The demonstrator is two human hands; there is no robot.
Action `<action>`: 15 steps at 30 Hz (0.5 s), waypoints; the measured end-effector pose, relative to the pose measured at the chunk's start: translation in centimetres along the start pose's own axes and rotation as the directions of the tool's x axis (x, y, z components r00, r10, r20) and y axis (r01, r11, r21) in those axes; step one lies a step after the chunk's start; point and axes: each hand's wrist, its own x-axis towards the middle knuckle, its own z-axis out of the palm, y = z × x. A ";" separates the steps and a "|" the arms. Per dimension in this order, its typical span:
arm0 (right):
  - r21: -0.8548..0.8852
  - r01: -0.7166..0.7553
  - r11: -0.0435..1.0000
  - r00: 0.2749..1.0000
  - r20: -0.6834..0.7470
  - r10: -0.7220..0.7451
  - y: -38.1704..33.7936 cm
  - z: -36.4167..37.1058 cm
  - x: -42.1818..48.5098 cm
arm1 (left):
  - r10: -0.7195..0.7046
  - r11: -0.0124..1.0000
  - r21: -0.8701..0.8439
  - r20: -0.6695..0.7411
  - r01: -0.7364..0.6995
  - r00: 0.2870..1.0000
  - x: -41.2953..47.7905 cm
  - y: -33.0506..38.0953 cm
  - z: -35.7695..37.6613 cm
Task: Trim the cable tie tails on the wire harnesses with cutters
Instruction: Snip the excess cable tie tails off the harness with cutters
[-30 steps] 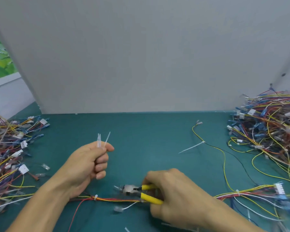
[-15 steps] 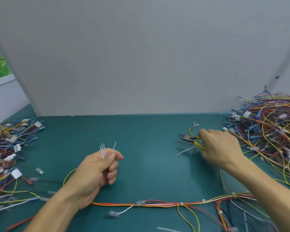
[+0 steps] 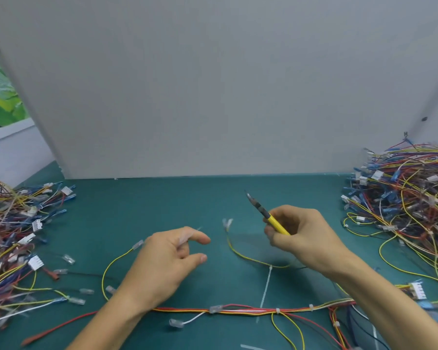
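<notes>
Because the untrimmed tie tail [image 3: 266,286], lying near the near edge of the table [image 3: 137,210] between yellow wire [image 3: 238,253] and harness [image 3: 238,310], appears light, thin and springy, it should be pinched by its free end, while the right hand [image 3: 304,238] grips the cutters [image 3: 276,223] and the left hand [image 3: 167,258] sits half-curled, its hold on anything not determinable.

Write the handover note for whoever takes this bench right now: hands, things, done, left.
Left hand: fingers curled round a few trimmed tails, blurred.
Right hand: grips the yellow-handled cutters, tip up, clear of the work.
Harness lies along the near edge of the mat; its ties look trimmed.
Left to do: the long white tail at the tie on the yellow wire, between the hands.
A left pile and a right pile of harnesses flank the mat; which is finished, I cannot tell.
</notes>
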 end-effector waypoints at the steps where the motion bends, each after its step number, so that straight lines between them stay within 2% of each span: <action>1: 0.054 -0.014 0.998 1.000 0.017 0.013 -0.2 0.2 -0.1 | 0.028 0.997 0.065 0.023 -0.030 0.999 0.2 0.3 0.3; 3: 0.016 0.011 1.000 1.000 0.025 -0.011 -0.3 0.2 -0.2 | 0.065 0.987 0.143 0.060 -0.073 0.996 0.6 0.7 0.8; 5: -0.212 0.075 0.974 0.996 0.053 -0.065 -0.3 -0.7 0.0 | 0.089 0.978 0.180 0.091 -0.104 0.992 1.1 1.1 1.3; 8: -0.545 0.157 0.824 0.972 0.234 -0.030 -0.5 -2.1 0.0 | 0.124 0.963 0.220 0.141 -0.153 0.982 1.7 1.6 2.4; 11: -0.621 0.198 0.759 0.939 0.341 0.034 0.0 -2.3 -0.3 | 0.153 0.956 0.223 0.173 -0.190 0.973 1.9 2.1 3.4; 15: -0.603 0.206 0.771 0.948 0.317 -0.005 1.3 -2.2 -0.3 | 0.105 0.966 0.216 0.181 -0.144 0.978 1.3 1.9 4.3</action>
